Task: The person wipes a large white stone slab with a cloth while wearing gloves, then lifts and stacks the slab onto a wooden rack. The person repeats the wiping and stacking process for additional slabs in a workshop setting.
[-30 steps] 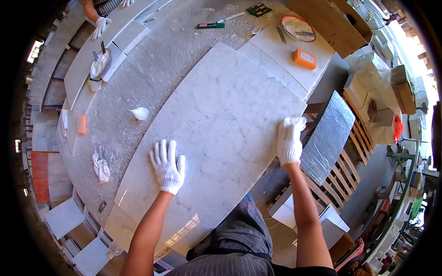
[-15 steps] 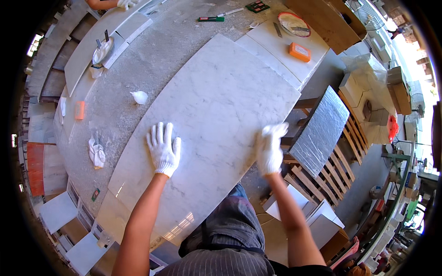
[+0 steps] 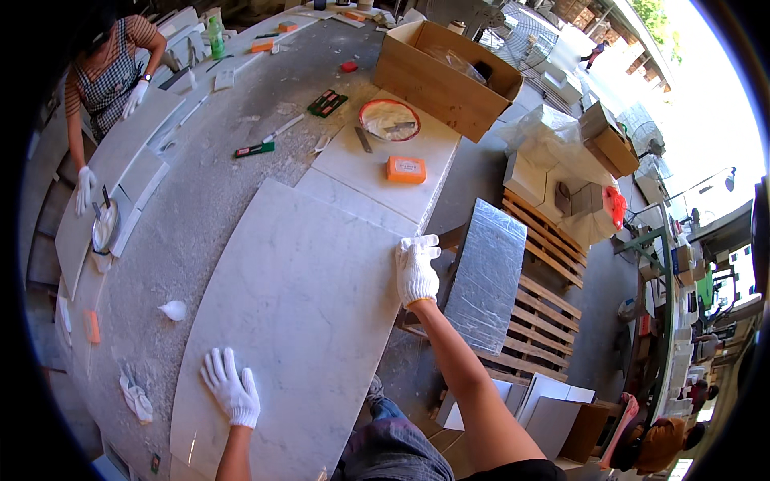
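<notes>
A large pale marble slab (image 3: 297, 305) lies flat on a long grey workbench (image 3: 200, 200). My left hand (image 3: 231, 389), in a white glove, rests flat with spread fingers on the slab near its close end. My right hand (image 3: 416, 268), also in a white glove, grips the slab's right edge further along. A second white slab (image 3: 377, 172) lies just beyond the first and carries an orange sponge (image 3: 407, 169) and a round dish (image 3: 389, 119) with a tool in it.
A cardboard box (image 3: 445, 72) stands at the bench's far right. A grey slab (image 3: 487, 272) leans on wooden pallets (image 3: 549, 297) to my right. Another person (image 3: 104, 88) in white gloves works at the bench's far left. Small tools and sponges lie scattered on the bench.
The view has swung toward the far end of the bench. My right hand has moved up along the slab's right edge; my left hand now sits nearer the slab's close end.
</notes>
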Available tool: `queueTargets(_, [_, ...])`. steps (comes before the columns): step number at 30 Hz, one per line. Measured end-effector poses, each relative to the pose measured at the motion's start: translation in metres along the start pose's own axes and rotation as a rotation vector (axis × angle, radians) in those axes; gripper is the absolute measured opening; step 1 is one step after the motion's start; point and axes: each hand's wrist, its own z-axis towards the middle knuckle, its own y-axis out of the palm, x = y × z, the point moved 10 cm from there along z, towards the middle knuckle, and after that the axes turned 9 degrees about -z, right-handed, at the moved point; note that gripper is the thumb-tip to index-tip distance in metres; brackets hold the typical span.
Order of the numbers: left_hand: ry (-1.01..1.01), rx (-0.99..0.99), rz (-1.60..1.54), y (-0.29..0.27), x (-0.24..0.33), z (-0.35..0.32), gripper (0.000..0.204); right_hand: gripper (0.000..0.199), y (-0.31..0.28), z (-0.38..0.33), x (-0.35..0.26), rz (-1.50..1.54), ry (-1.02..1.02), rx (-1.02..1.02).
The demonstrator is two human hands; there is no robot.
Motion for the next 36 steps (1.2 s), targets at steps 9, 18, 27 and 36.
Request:
queueTargets(9, [-0.018,0.017,-0.063,-0.002,-0.004,-0.004,0.055,0.033,0.055,0.058,-0.012,0.449,0.247,-0.076])
queueTargets(18, [-0.013,0.116,-0.139,-0.023,-0.003,0.001,0.053,0.036,0.016,-0.004,-0.038,-0.118,0.024,0.012])
queueTargets(27, [-0.002,0.221,-0.153,-0.017,-0.012,-0.017,0.048,0.038,-0.210,-0.206,0.002,0.214,-0.151,0.258])
queueTargets(36, [0.173,0.115,-0.202,-0.014,0.002,-0.111,0.048,0.031,-0.283,-0.330,-0.039,0.113,-0.103,0.177])
